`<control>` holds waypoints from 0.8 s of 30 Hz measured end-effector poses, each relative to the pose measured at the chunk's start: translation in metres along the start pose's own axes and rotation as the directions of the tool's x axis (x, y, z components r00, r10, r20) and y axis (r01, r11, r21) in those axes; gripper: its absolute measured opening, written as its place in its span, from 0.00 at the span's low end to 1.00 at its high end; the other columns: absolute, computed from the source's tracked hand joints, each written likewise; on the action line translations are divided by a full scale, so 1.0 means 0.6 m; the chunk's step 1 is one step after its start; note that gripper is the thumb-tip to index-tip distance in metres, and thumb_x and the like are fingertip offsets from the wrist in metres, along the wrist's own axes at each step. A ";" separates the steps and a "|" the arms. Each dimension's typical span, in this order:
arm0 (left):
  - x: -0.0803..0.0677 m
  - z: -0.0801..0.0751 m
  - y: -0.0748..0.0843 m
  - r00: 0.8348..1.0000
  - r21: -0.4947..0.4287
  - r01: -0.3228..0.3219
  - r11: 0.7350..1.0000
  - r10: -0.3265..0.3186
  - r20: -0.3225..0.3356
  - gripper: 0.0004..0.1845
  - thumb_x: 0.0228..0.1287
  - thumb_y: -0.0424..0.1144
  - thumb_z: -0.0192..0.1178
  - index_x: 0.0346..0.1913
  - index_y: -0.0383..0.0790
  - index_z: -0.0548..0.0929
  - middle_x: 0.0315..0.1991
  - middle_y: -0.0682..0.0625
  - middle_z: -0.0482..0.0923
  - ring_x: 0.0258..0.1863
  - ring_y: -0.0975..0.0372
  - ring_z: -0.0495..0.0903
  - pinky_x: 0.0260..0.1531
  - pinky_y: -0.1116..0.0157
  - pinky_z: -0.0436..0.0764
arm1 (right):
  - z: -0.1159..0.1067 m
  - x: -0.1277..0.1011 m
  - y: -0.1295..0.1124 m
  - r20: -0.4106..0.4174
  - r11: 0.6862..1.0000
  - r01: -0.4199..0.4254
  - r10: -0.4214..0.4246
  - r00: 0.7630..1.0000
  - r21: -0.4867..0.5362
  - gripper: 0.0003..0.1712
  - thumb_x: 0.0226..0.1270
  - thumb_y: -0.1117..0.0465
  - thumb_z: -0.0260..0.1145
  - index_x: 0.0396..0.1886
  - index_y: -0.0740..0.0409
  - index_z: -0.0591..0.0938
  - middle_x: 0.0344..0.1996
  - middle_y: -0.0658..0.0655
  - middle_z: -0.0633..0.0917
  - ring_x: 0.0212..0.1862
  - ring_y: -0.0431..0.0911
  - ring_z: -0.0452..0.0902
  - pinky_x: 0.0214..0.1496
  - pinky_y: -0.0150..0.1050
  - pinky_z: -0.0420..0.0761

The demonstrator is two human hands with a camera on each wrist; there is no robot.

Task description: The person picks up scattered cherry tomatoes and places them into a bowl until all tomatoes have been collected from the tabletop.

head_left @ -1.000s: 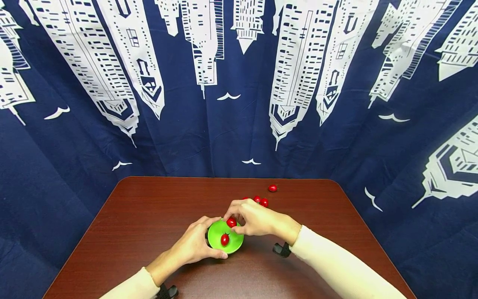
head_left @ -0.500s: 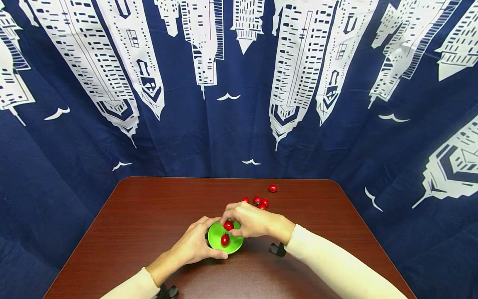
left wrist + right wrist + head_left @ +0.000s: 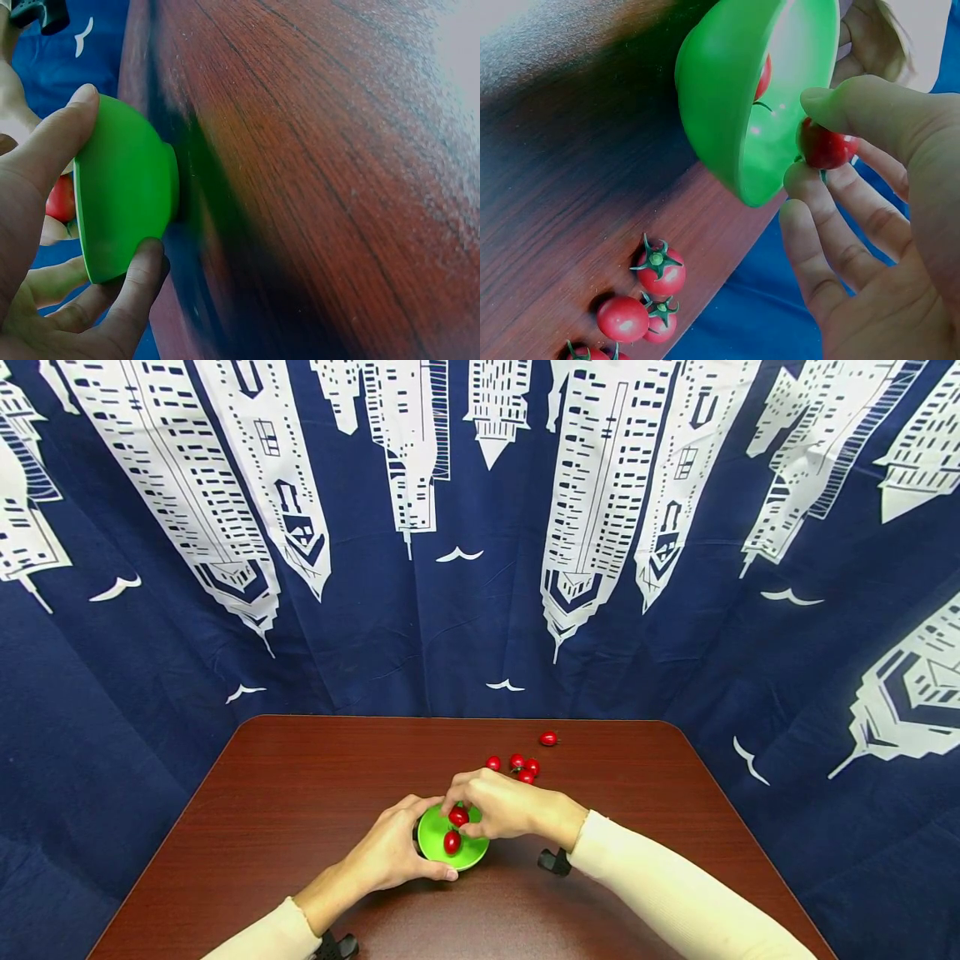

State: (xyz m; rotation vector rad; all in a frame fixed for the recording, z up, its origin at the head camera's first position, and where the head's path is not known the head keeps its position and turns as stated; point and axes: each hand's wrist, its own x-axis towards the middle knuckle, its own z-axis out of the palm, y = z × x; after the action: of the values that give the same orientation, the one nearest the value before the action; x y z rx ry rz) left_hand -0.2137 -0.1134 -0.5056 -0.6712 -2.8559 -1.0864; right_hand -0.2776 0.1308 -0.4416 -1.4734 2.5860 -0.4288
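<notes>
A small green bowl (image 3: 435,845) (image 3: 124,199) (image 3: 727,112) sits on the dark wood table (image 3: 300,793). My left hand (image 3: 390,852) (image 3: 52,247) grips its rim, thumb on one side and fingers on the other. My right hand (image 3: 495,806) (image 3: 870,195) pinches a cherry tomato (image 3: 458,816) (image 3: 823,145) just over the bowl's mouth. Another tomato (image 3: 452,841) (image 3: 763,77) lies inside the bowl.
Several loose cherry tomatoes (image 3: 521,767) (image 3: 656,270) lie on the table beyond my right hand, and one more (image 3: 548,738) sits farther back. A blue curtain with white towers (image 3: 480,527) hangs behind the table.
My right hand has carried the pinched tomato left and down, from the bowl's far rim to over its inside. The left hand and bowl stayed put.
</notes>
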 end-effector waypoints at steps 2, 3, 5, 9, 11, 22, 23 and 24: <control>0.000 0.000 0.000 1.000 -0.001 0.000 1.000 0.000 0.000 0.58 0.44 0.61 0.97 0.79 0.43 0.84 0.59 0.52 0.88 0.59 0.58 0.86 0.61 0.57 0.89 | 0.001 0.000 0.000 0.000 1.000 -0.003 0.003 1.000 -0.011 0.19 0.75 0.61 0.83 0.62 0.52 0.94 0.53 0.48 0.92 0.49 0.46 0.92 0.54 0.25 0.87; 0.000 0.000 -0.001 1.000 0.000 0.000 1.000 0.000 0.000 0.58 0.44 0.61 0.97 0.79 0.43 0.84 0.60 0.52 0.88 0.59 0.58 0.86 0.61 0.57 0.89 | 0.001 0.000 0.000 -0.002 1.000 -0.006 0.006 1.000 -0.024 0.19 0.74 0.60 0.84 0.63 0.51 0.94 0.54 0.48 0.92 0.51 0.45 0.92 0.55 0.26 0.88; -0.001 0.000 -0.001 1.000 -0.001 0.002 1.000 -0.002 0.001 0.58 0.44 0.61 0.97 0.79 0.43 0.84 0.60 0.52 0.88 0.60 0.57 0.86 0.62 0.56 0.89 | 0.001 -0.001 0.000 -0.007 0.998 -0.015 0.015 1.000 -0.059 0.21 0.74 0.58 0.85 0.64 0.49 0.94 0.56 0.47 0.92 0.53 0.43 0.91 0.58 0.29 0.89; 0.000 0.000 -0.002 1.000 0.001 0.004 1.000 -0.004 0.001 0.58 0.44 0.61 0.97 0.79 0.43 0.84 0.60 0.52 0.88 0.60 0.58 0.86 0.63 0.55 0.90 | 0.000 -0.004 -0.004 -0.023 0.992 -0.040 0.038 0.999 -0.122 0.24 0.72 0.52 0.86 0.66 0.43 0.93 0.60 0.45 0.91 0.61 0.41 0.88 0.63 0.34 0.90; 0.000 0.000 -0.002 1.000 0.006 0.002 1.000 -0.002 -0.002 0.58 0.44 0.61 0.97 0.79 0.43 0.84 0.60 0.52 0.88 0.60 0.58 0.86 0.63 0.54 0.90 | 0.000 -0.005 -0.006 -0.031 0.990 -0.050 0.046 0.998 -0.133 0.25 0.72 0.50 0.86 0.66 0.41 0.93 0.61 0.44 0.90 0.63 0.41 0.87 0.62 0.36 0.91; 0.000 0.000 -0.001 1.000 0.009 -0.005 1.000 0.005 -0.013 0.58 0.43 0.61 0.97 0.78 0.42 0.85 0.61 0.52 0.89 0.60 0.57 0.87 0.64 0.54 0.90 | 0.000 -0.009 -0.009 -0.055 0.990 -0.066 0.059 0.997 -0.127 0.24 0.72 0.47 0.85 0.66 0.40 0.93 0.61 0.42 0.89 0.64 0.42 0.86 0.63 0.39 0.90; 0.000 0.000 -0.001 1.000 0.007 -0.006 1.000 0.006 -0.013 0.58 0.43 0.61 0.97 0.78 0.42 0.85 0.61 0.52 0.89 0.60 0.57 0.87 0.64 0.54 0.90 | -0.001 -0.010 -0.009 -0.057 0.990 -0.066 0.060 0.997 -0.124 0.24 0.72 0.47 0.85 0.66 0.40 0.93 0.61 0.42 0.89 0.64 0.41 0.86 0.63 0.39 0.90; -0.001 0.000 -0.001 1.000 0.006 -0.006 1.000 0.006 -0.014 0.58 0.43 0.60 0.97 0.78 0.42 0.85 0.61 0.52 0.89 0.60 0.57 0.87 0.64 0.55 0.90 | -0.001 -0.010 -0.009 -0.060 0.990 -0.067 0.060 0.996 -0.122 0.24 0.72 0.47 0.84 0.65 0.39 0.93 0.61 0.42 0.89 0.63 0.41 0.86 0.63 0.39 0.90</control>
State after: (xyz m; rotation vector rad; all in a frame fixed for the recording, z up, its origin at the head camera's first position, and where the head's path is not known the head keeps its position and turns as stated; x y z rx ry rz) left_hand -0.2137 -0.1140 -0.5059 -0.6684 -2.8427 -1.0765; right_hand -0.2701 0.1335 -0.4395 -1.4306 2.7410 -0.3110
